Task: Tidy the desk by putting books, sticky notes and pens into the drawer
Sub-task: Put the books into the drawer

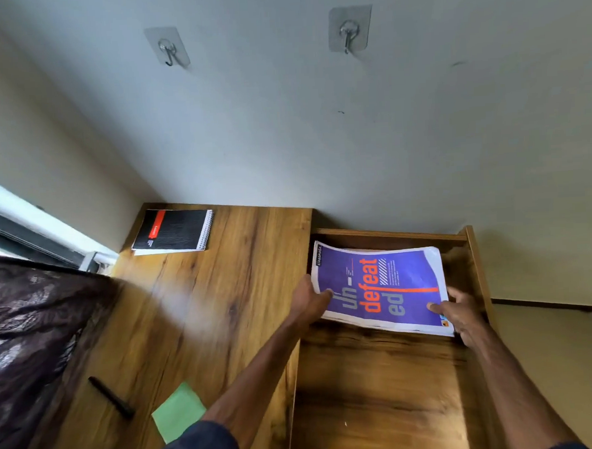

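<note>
the person is leaning over the open drawer and holding a purple book in it with both hands. the left hand is pinching the book's left edge, thumb lying on the cover and the other fingers tucked out of sight beneath. the right hand is gripping the near right corner the same way, thumb on top and fingers curling under. between the two sets of fingers the book is lying cover up, its far end reaching toward the back of the drawer. whether it is touching the drawer floor i cannot tell.

the desk is stretching out to the left of the left fingers. well beyond them and further left, a black notebook with a spiral binding is lying near the wall. well back from them, beside the left forearm, a green sticky note is lying flat, with a black pen near it on the left. high above the fingers, two hooks are sticking to the wall.
</note>
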{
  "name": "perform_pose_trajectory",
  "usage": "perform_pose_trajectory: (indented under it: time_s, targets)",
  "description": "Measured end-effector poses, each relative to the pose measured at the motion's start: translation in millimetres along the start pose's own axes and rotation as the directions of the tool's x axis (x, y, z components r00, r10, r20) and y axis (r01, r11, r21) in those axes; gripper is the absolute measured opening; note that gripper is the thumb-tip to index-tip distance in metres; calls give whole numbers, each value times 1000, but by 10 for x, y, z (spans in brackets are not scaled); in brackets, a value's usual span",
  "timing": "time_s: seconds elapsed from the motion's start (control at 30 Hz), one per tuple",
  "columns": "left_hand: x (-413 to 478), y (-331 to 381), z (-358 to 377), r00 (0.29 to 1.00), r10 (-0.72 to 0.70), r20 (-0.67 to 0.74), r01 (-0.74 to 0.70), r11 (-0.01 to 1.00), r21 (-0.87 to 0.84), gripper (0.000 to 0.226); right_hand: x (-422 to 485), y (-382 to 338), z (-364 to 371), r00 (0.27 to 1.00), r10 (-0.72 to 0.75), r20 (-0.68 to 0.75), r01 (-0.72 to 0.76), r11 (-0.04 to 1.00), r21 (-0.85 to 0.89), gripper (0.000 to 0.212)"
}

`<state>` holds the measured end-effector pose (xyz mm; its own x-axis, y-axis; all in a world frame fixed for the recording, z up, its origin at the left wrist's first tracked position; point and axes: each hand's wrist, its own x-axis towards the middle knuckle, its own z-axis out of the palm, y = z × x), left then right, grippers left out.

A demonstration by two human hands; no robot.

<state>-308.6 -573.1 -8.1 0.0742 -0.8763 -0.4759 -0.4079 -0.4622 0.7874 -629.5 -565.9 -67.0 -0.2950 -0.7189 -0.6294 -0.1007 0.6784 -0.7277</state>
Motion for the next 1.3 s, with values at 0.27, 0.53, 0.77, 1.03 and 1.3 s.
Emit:
perform_pose_trajectory:
  time_s: [0.27,0.53,0.77,1.03,1.3]
  targets:
    - [344,-154,509,971,-220,92,202,964,171,45,156,212,0,979,88,-183,-101,993,-62,39]
    - [573,-177,581,940,-338,33,317,907,278,79,398,39,270,981,26,-194,-47,993,-106,41]
    - [683,-241,636,922,-383,59,358,901,246,82,607,48,297,990,47,-131,-98,905,-414,36]
    - [687,-334,657,932,-356,70,332,915,231,66,521,121,318,989,70,-130,-116,912,-394,68]
    - [730,-286,658,938,-342,55,323,920,221,67,557,60,334,987,77,-142,-123,929,-349,65]
